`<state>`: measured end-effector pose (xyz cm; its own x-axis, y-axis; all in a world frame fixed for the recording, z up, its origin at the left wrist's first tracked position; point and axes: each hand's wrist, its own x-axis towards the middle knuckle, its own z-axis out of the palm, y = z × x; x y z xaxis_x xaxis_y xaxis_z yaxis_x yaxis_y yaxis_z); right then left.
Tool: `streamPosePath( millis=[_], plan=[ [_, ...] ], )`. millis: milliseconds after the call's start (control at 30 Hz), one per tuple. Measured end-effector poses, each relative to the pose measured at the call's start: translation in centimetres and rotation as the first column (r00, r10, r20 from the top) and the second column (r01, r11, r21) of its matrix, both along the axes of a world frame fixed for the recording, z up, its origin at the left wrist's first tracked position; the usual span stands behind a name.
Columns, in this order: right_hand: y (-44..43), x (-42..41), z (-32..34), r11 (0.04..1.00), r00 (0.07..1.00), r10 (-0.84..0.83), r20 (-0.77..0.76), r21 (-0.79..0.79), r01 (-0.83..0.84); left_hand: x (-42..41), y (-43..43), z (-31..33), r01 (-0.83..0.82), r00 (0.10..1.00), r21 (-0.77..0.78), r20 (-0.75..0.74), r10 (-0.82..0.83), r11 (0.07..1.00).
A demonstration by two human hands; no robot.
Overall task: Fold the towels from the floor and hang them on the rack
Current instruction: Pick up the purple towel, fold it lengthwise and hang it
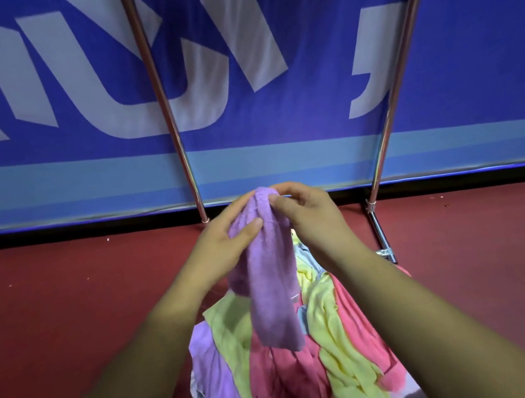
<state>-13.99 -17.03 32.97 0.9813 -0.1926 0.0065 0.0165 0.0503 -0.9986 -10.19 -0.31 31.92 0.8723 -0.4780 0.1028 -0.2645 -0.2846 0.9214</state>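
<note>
Lilac towel: lifted off the floor and hanging bunched in a long drape, its top pinched by the left hand and the right hand, both closed on the cloth side by side, probably to find an edge for spreading and folding. Pile of towels: pink, yellow and lilac pieces heaped on the red floor directly beneath. Rack: chrome uprights just behind the hands at the floor's far edge, before a blue banner.

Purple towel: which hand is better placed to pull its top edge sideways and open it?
Probably the right hand: its fingertips pinch the purple towel at the top, while the left hand grips the bunched part below.
</note>
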Motion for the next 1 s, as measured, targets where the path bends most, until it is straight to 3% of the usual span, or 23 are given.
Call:
streamPosePath(
  millis=[167, 300, 400, 500, 733, 767, 867, 900, 1000],
  plan=[
    [-2.7, -0.3, -1.0, 0.991, 1.000, -0.017, -0.002, -0.135, 0.016, 0.0, -0.7, 0.5, -0.214, 0.968, 0.081, 0.154, 0.199, 0.974],
    [-4.6, -0.6, -1.0, 1.000, 0.999, 0.000, -0.043, -0.023, -0.001, -0.9, -2.0, 1.3, -0.203, 0.964, 0.047, 0.184, 0.192, 0.978],
    [-5.4, -1.0, -0.6, 0.999, 0.994, -0.002, -0.107, -0.043, -0.002, -1.2, -2.6, 1.6, -0.194, 0.972, -0.042, 0.126, 0.198, 0.980],
    [-5.7, -1.8, -0.4, 0.986, 0.986, 0.090, -0.144, -0.126, -0.108, -1.6, -3.0, 1.1, -0.187, 0.978, -0.120, 0.068, 0.196, 0.975],
    [-6.5, -2.9, 0.4, 0.913, 0.965, 0.248, -0.085, -0.312, -0.262, -1.7, -3.1, 1.0, -0.104, 0.994, -0.297, -0.074, 0.085, 0.949],
    [-6.4, -2.7, 0.5, 0.928, 0.963, 0.258, -0.082, -0.257, -0.271, -1.7, -3.0, 1.0, -0.087, 0.994, -0.305, -0.082, 0.065, 0.948],
    [-5.5, -2.2, 0.7, 0.929, 0.928, 0.362, -0.087, 0.120, -0.351, -1.7, -2.5, 1.3, -0.022, 0.996, -0.313, -0.085, -0.005, 0.949],
    [-5.3, -2.2, 0.8, 0.913, 0.911, 0.400, -0.102, 0.130, -0.387, -1.7, -2.3, 1.5, 0.000, 0.996, -0.316, -0.089, -0.030, 0.949],
    [-4.7, -1.9, 0.5, 0.856, 0.866, 0.472, -0.162, -0.152, -0.495, -1.8, -1.9, 1.8, 0.022, 0.995, -0.299, -0.090, -0.051, 0.954]
  ],
)
